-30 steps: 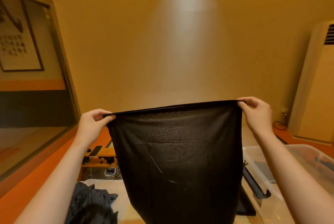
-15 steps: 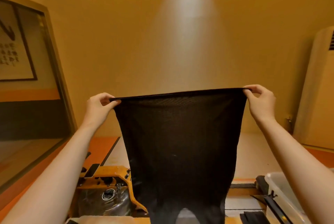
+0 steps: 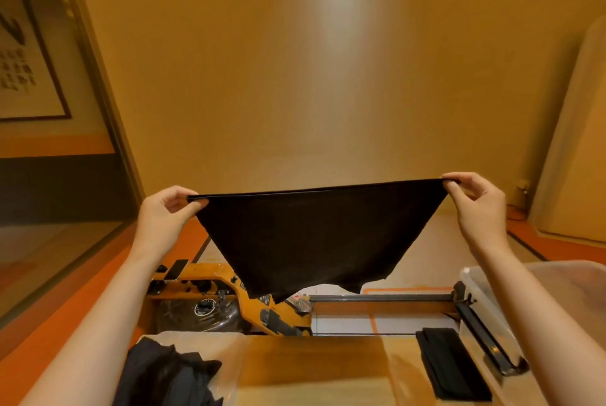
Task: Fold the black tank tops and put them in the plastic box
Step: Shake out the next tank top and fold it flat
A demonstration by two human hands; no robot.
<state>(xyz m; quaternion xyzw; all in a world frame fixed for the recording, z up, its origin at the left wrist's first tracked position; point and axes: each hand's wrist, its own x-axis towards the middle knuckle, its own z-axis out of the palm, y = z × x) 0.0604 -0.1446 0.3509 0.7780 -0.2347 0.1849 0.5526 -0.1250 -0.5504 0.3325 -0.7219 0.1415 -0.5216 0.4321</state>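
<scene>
**Tank top held taut in the air between both hands**

Head view: The left hand (image 3: 164, 214) and right hand (image 3: 477, 205) hold one black tank top (image 3: 314, 235) in the air above the table (image 3: 311, 369), well clear of it. Each hand pinches one end of the straight upper edge, with the thumb pressed against curled fingers on the cloth. The edge runs tight from hand to hand, its right end a little higher. Below that edge the cloth narrows and hangs to an uneven lower edge with a curved notch in the middle.

At the table's near left lies a loose pile of black tops (image 3: 167, 376), partly cut off by the frame. At the near right lies a flat folded black piece (image 3: 454, 363), just beside the plastic box (image 3: 474, 291). The box's clear wall and a black latch (image 3: 485, 340) show. What it holds cannot be told, as the right forearm covers much of it.

Behind the table stands a wooden rowing machine (image 3: 229, 289) with a round tank and a long rail. A framed picture (image 3: 26, 61) shows at far left, and a tall pale unit (image 3: 574, 143) stands at far right.
</scene>
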